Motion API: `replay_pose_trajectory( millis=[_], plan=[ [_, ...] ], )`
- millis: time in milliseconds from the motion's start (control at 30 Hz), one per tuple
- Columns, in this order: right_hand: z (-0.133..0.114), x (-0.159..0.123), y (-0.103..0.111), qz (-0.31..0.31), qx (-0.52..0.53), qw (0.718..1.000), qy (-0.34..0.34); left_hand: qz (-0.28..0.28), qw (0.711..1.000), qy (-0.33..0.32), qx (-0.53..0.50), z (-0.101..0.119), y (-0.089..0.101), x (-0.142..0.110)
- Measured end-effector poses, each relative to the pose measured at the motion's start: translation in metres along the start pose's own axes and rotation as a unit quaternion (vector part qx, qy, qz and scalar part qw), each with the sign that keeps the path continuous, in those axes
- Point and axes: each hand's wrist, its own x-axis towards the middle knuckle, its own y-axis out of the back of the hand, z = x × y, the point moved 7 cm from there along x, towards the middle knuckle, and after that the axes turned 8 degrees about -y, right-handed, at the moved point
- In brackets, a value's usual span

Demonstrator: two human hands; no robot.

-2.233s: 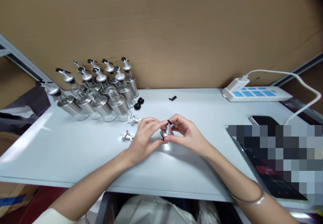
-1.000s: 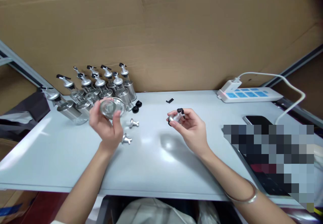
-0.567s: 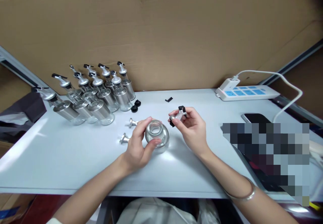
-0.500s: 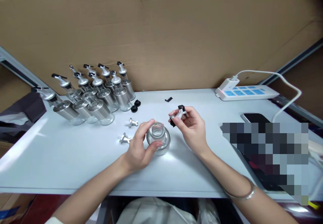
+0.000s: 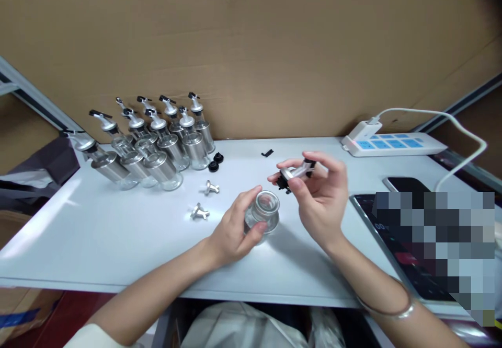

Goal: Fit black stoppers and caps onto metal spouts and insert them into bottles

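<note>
My left hand is wrapped round a glass oil bottle with an uncovered round mouth, standing near the table's front middle. Pinched in my right hand is a silver pour spout with a black lever cap and black stopper. It is held tilted, just above and right of the bottle's mouth, apart from it. To the left of my left hand lie two silver spout pieces, one farther back and one nearer. Two black stoppers and a small black cap lie behind them.
Several oil bottles with steel sleeves crowd the back left, most topped with spouts. A white power strip with a plugged charger and cable lies at the back right. A phone and a dark tablet lie at the right. Cardboard walls the back.
My left hand reached to the bottle group, took a bottle and brought it to the front middle. My right hand kept the spout, has tilted it and raised it beside the bottle's mouth.
</note>
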Motion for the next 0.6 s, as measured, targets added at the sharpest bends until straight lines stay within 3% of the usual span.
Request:
replay_pose_trajectory(
  millis=[100,167,300,433,600],
  plan=[
    [-0.024,-0.001,-0.003,0.008,0.014,0.999,0.030,0.004,0.999,-0.033,0.032,0.005,0.000,0.002],
    [-0.033,-0.001,-0.009,-0.019,0.024,0.999,0.020,0.007,0.998,-0.051,0.041,0.007,0.000,0.003],
    [-0.029,-0.001,-0.023,-0.099,0.038,0.994,-0.041,0.014,0.998,-0.058,0.036,0.007,-0.001,0.004],
    [-0.026,-0.004,-0.025,-0.149,0.040,0.988,-0.022,0.024,0.997,-0.067,0.027,0.008,-0.001,0.004],
    [-0.029,-0.007,-0.027,-0.222,0.013,0.975,-0.013,-0.003,0.998,-0.010,-0.061,0.004,0.004,0.009]
  ],
)
